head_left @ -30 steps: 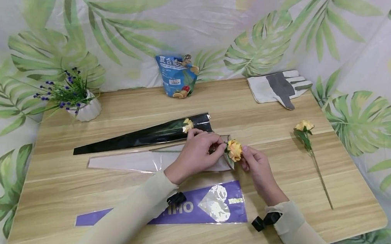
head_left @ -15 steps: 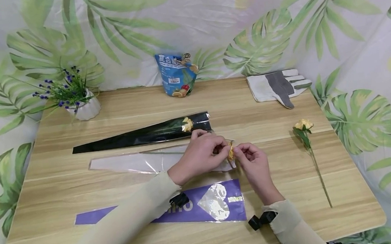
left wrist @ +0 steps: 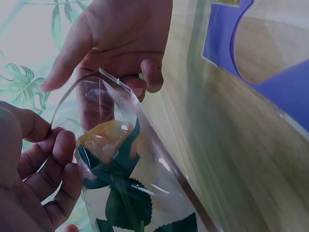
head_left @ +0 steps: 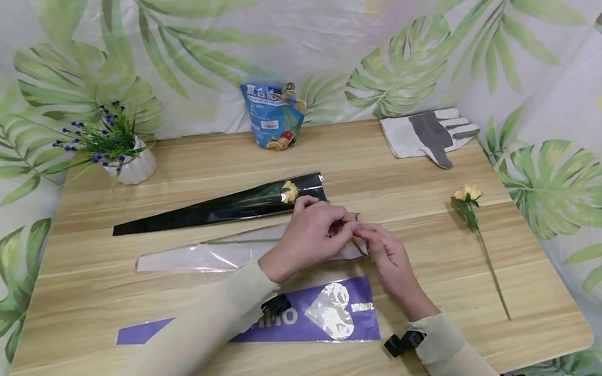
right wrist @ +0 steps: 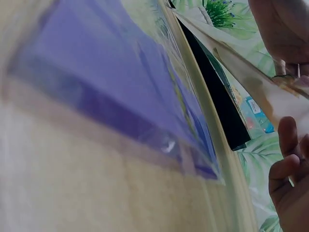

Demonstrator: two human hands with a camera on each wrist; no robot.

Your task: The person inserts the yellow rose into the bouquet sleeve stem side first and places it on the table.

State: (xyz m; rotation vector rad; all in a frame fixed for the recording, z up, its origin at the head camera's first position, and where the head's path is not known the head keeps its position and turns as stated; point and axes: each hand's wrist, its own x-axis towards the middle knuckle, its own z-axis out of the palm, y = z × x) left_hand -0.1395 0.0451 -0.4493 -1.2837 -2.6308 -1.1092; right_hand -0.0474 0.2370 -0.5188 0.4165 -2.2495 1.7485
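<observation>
My left hand (head_left: 312, 232) pinches the upper rim of a clear flower sleeve (head_left: 178, 260) with a pale backing, which lies across the middle of the table. Inside that sleeve is a yellow rose (left wrist: 107, 137) with green leaves, seen through the film in the left wrist view. My right hand (head_left: 393, 257) is at the sleeve's mouth. Some of its fingers reach into the opening against the bloom, while its thumb stays outside, apart from the rose. From the head the bloom is hidden behind the hands.
A black sleeve (head_left: 217, 207) with a yellow rose lies behind; a purple sleeve (head_left: 323, 314) lies in front. Another yellow rose (head_left: 480, 238) lies at right. At the back stand a potted plant (head_left: 134, 164) and a blue pouch (head_left: 273, 119), beside a work glove (head_left: 431, 135).
The rose has moved left into the pale sleeve, its bloom passing from outside the mouth to inside. My right hand has followed it leftward; my left hand has barely moved.
</observation>
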